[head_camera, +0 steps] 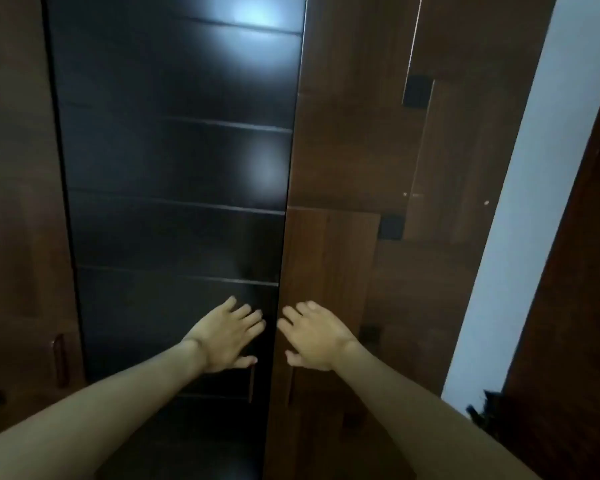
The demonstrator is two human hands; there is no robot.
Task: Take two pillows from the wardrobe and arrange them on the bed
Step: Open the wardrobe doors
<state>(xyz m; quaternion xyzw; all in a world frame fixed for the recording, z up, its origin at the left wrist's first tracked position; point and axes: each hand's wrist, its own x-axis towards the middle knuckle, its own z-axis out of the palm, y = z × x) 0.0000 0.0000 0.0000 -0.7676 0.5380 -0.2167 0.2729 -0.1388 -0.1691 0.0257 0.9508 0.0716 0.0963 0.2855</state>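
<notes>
The wardrobe fills the view with its doors closed: a glossy black door [174, 188] on the left and a brown wooden door [347, 161] on the right, meeting at a seam down the middle. My left hand [227, 336] is spread flat against the black door near the seam. My right hand [314, 336] is spread on the brown door just across the seam. Below each hand runs a slim vertical handle: the left handle [252, 384] and the right handle [290, 388]. Both hands hold nothing. No pillows or bed are in view.
Another brown wardrobe door [18, 209] with a handle [59, 358] stands at the left. A white wall strip [520, 209] runs down the right, beside a dark wooden door [579, 306]. A dark object [487, 410] sits low at the right.
</notes>
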